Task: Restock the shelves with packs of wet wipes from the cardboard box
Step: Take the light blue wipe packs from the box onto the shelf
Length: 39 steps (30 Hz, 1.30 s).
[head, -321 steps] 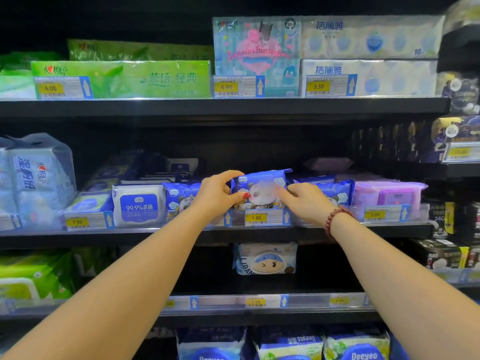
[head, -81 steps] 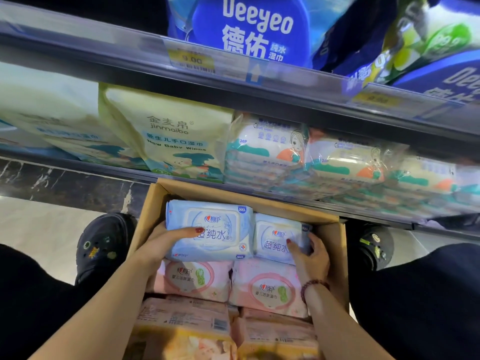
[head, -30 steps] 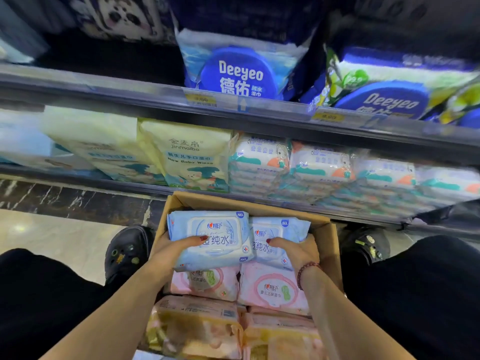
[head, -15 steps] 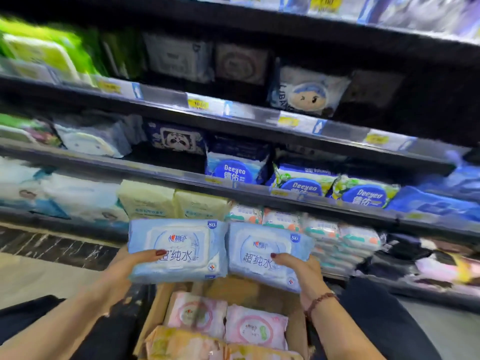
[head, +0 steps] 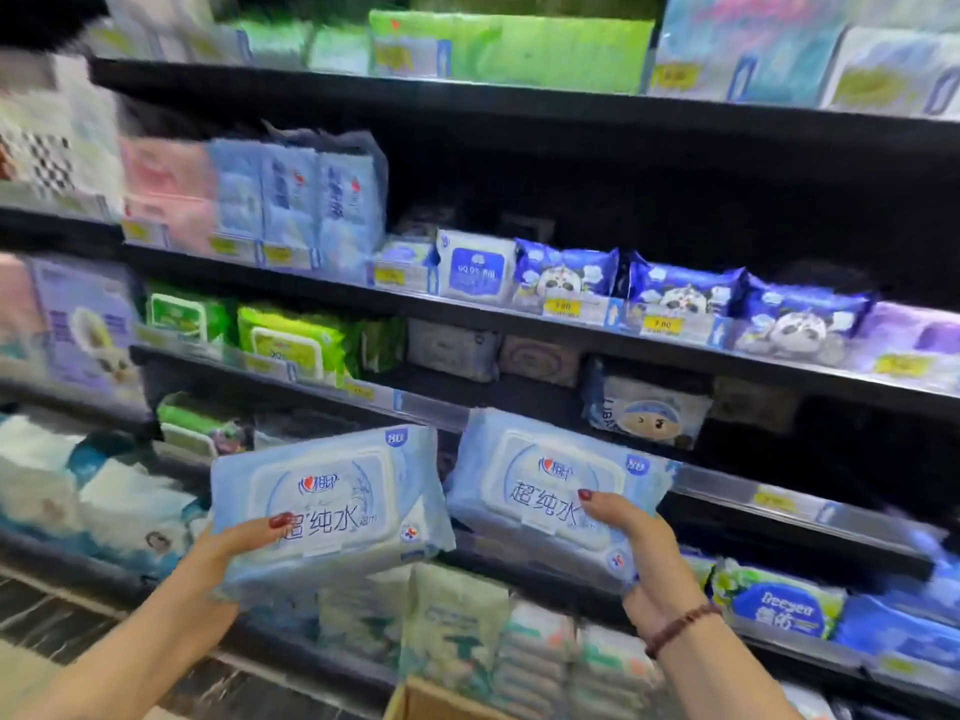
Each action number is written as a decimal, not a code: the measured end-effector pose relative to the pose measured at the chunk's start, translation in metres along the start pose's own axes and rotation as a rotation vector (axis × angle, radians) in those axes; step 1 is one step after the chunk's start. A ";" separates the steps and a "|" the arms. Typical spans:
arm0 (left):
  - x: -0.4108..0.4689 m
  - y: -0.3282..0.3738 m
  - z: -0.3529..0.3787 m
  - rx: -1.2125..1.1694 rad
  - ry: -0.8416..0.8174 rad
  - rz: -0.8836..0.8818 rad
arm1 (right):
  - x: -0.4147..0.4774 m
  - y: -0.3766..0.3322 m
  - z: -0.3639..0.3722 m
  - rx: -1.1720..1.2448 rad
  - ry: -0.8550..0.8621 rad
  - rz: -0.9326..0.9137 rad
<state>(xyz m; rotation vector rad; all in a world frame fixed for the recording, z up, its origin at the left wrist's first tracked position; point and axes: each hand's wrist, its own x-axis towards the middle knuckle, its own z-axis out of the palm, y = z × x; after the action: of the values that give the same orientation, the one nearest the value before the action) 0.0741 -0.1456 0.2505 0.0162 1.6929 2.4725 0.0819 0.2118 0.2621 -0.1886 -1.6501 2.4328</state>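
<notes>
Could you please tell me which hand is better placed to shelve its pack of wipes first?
Right, probably. The right hand holds the right pack at the shelf rail, by a dark gap beside the cartoon-face pack; the left pack, in the left hand, is farther off.

Cardboard box (head: 415,701): one corner shows at the bottom edge. The rest is cut off and the contents are out of sight.

Left hand (head: 228,550): only the thumb lies on the face of the left pack (head: 332,506). The fingers are hidden behind it.

Right hand (head: 644,553): likewise on the right pack (head: 550,491), with the fingers hidden beneath.

Both forearms are cut off by the bottom edge.

Goods at far left (head: 57,142): smeared by motion, brands unreadable.

Price labels (head: 563,305) on the shelf rails: figures too blurred to read.

Green pack (head: 519,49) on the top shelf: clipped by the upper edge.
</notes>
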 end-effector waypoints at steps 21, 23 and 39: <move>0.110 0.044 -0.030 1.086 0.212 -0.190 | 0.132 -0.021 0.147 0.066 -0.017 0.194; 0.115 0.047 -0.033 1.058 0.210 -0.230 | 0.139 -0.015 0.153 0.048 -0.006 0.209; 0.152 0.022 -0.059 0.832 0.175 -0.220 | 0.241 -0.004 0.182 -0.209 0.283 0.124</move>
<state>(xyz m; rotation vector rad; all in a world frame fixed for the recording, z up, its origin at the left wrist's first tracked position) -0.0845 -0.1891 0.2382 -0.2820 2.5031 1.5064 -0.1908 0.1044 0.3343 -0.6522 -1.8018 2.1851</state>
